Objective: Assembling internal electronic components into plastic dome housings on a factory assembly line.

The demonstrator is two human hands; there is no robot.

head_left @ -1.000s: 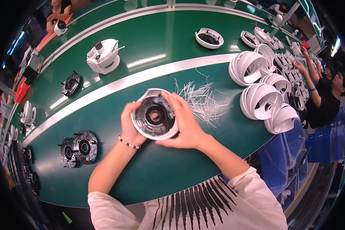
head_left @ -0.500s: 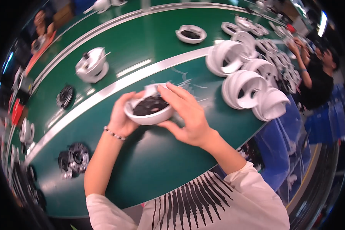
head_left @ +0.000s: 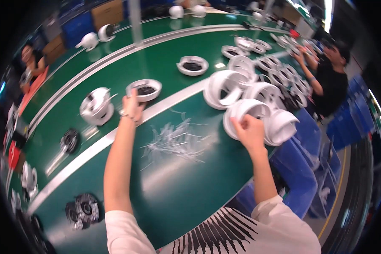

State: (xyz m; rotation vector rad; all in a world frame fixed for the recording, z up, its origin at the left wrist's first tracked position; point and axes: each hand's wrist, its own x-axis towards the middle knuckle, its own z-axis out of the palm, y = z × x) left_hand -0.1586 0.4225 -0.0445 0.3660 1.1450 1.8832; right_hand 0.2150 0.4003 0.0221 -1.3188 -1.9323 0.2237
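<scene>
With my left arm stretched out, my left hand grips the near edge of a round white housing with a black inside, at the far side of the pale strip. On the right, my right hand has its fingers closed at the rim of a round white plastic shell, in a group of similar shells. A loose heap of thin clear plastic strips lies on the green table between my hands. Another white housing with a black inside rests farther back.
A white rounded unit stands at left, near a black ring part. Black round parts lie near left. Rows of white rings reach toward a co-worker at right. Blue bins stand beside the table's right edge.
The white housing has gone from between both hands to the far left, now in my left hand alone. My right hand has moved right to the white shells. The plastic strips are uncovered.
</scene>
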